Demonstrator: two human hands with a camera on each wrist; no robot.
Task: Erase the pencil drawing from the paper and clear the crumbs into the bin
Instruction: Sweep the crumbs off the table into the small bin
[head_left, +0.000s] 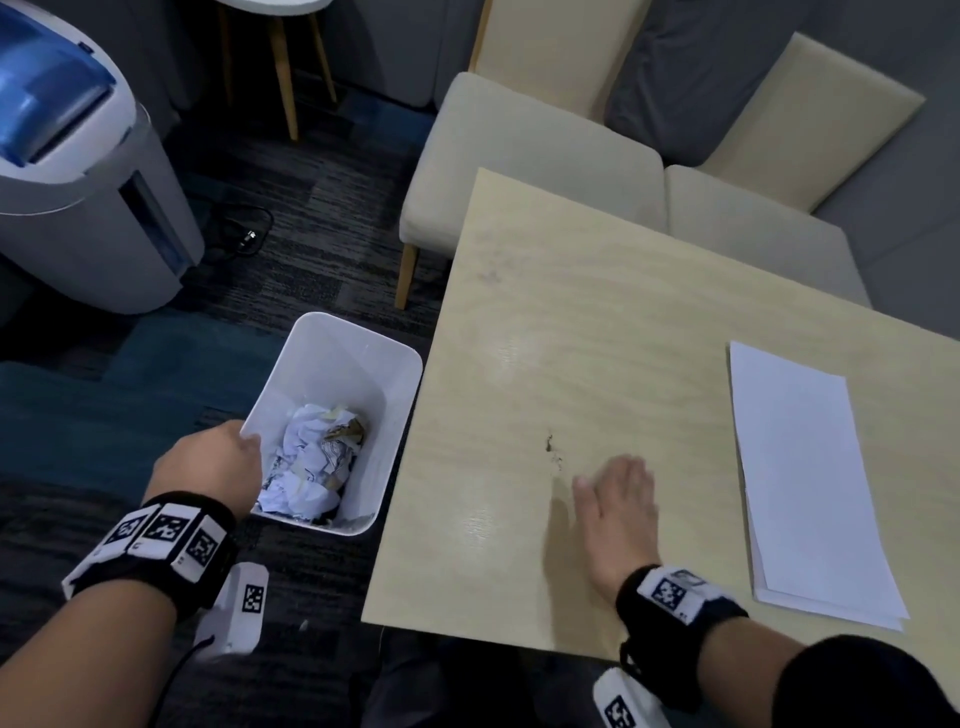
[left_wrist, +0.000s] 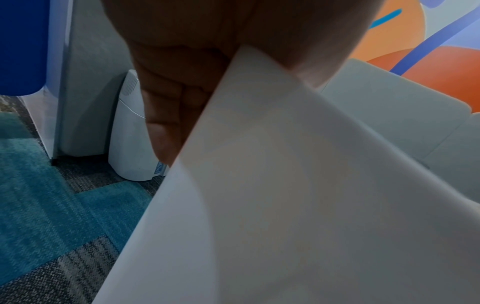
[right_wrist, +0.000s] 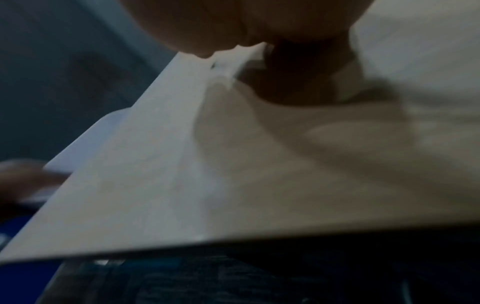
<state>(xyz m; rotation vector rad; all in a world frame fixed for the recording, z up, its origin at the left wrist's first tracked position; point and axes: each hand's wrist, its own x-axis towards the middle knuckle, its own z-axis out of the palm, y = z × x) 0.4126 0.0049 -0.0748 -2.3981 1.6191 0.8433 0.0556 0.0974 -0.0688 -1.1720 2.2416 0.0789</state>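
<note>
Few crumbs (head_left: 551, 451) just beyond flat right-hand fingers (head_left: 631, 475); left hand (head_left: 210, 465) grips bin (head_left: 358, 338) rim.

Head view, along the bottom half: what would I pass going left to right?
Left hand gripping the rim, white plastic bin of crumpled paper, dark eraser crumbs on the pale wooden table, right hand, white paper stack.

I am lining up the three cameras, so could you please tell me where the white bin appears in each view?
Head: the bin is lower left of centre, on the carpet beside the table, left hand gripping its near-left corner.
Left wrist: its wall fills the lower right, below the fingers.
Right wrist: a blurred white corner at mid left, beyond the table edge.
Shared landmark: the left hand on the bin's rim.
</note>
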